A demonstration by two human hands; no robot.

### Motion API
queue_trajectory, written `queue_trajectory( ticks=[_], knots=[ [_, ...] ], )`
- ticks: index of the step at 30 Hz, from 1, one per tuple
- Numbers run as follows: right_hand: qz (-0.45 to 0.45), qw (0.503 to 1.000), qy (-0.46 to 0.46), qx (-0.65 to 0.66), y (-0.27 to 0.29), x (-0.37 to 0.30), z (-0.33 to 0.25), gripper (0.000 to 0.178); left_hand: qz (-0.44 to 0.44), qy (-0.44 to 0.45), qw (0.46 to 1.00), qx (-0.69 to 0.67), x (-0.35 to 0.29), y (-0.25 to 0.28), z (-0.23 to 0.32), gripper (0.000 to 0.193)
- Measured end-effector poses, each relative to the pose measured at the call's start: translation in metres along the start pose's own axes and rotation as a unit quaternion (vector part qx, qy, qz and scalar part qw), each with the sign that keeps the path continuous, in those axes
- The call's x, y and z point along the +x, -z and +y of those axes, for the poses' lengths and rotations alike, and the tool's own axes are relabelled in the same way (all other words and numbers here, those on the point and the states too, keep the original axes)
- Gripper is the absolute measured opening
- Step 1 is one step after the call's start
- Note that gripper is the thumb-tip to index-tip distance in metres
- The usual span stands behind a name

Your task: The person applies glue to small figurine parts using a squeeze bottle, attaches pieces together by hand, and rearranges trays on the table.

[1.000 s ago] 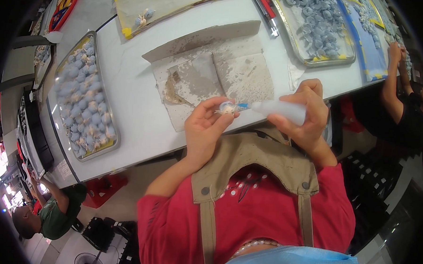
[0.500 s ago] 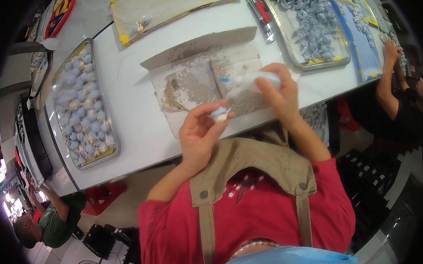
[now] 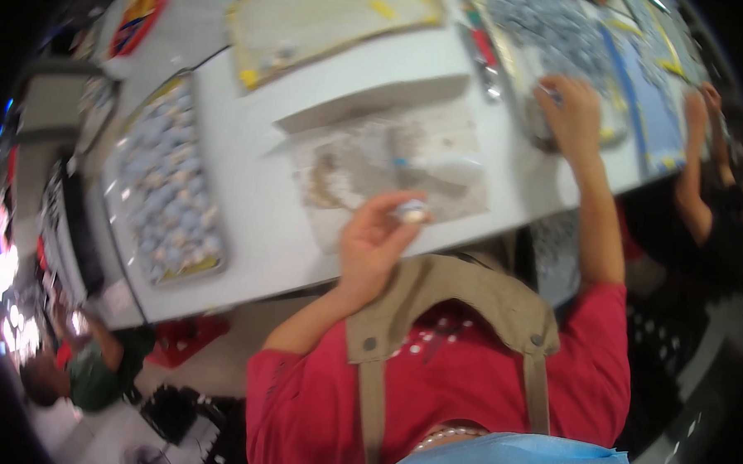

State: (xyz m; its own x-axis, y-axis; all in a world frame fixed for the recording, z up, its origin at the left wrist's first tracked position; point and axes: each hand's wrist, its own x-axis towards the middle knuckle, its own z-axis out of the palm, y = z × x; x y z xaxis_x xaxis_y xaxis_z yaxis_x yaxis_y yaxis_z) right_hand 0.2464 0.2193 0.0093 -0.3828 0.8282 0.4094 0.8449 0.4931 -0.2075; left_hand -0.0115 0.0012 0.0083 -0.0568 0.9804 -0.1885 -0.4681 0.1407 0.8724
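Observation:
My left hand [image 3: 373,242] is closed in a pinch around a small rounded blue-and-cream piece [image 3: 411,211], above the front edge of a stained cardboard sheet [image 3: 341,160]. On that sheet lies a whitish squeeze bottle [image 3: 453,169] with a blue tip pointing left, out of either hand. My right hand [image 3: 572,118] is over the near left part of a metal tray [image 3: 612,130] of blue-grey cup-shaped pieces [image 3: 554,33]. Its thumb and fingers come together on what looks like one small blue-grey piece [image 3: 553,95], blurred by motion.
A tray of round blue-grey pieces [image 3: 171,173] stands on the left. At the back lies a yellow-taped board [image 3: 330,31] with a few pieces. Pens [image 3: 484,54] lie beside the right tray, and a blue tray [image 3: 642,103] is farther right. Other people are at both sides.
My right hand has let go of the squeeze bottle, which now lies on the cardboard, and has moved right to the tray. My left hand still pinches the same piece. The whole view has shifted slightly.

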Motion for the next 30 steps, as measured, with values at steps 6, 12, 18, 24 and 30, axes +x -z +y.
queue_trajectory(
  ticks=[6, 12, 18, 24, 30],
  knots=[
    [-0.033, 0.999, -0.027, -0.003, -0.004, 0.009, 0.0, 0.008, -0.013, 0.035, 0.999, -0.031, 0.001, -0.006, 0.007, 0.036],
    [0.06, 0.861, -0.22, 0.455, 0.004, 0.004, 0.009, 0.025, -0.005, 0.03, 0.999, -0.035, 0.002, -0.006, 0.002, 0.039],
    [-0.149, 0.488, -0.312, 0.802, 0.01, -0.056, -0.103, 0.02, -0.009, 0.025, 0.997, -0.072, 0.01, -0.006, 0.0, 0.052],
    [-0.227, 0.308, -0.383, 0.84, 0.019, -0.075, -0.155, 0.015, -0.018, -0.039, 0.999, -0.021, 0.016, -0.009, 0.0, 0.053],
    [-0.237, 0.571, -0.318, 0.719, 0.018, -0.079, -0.163, 0.014, 0.004, -0.073, 0.997, 0.016, 0.007, -0.007, -0.001, 0.042]
  ],
)
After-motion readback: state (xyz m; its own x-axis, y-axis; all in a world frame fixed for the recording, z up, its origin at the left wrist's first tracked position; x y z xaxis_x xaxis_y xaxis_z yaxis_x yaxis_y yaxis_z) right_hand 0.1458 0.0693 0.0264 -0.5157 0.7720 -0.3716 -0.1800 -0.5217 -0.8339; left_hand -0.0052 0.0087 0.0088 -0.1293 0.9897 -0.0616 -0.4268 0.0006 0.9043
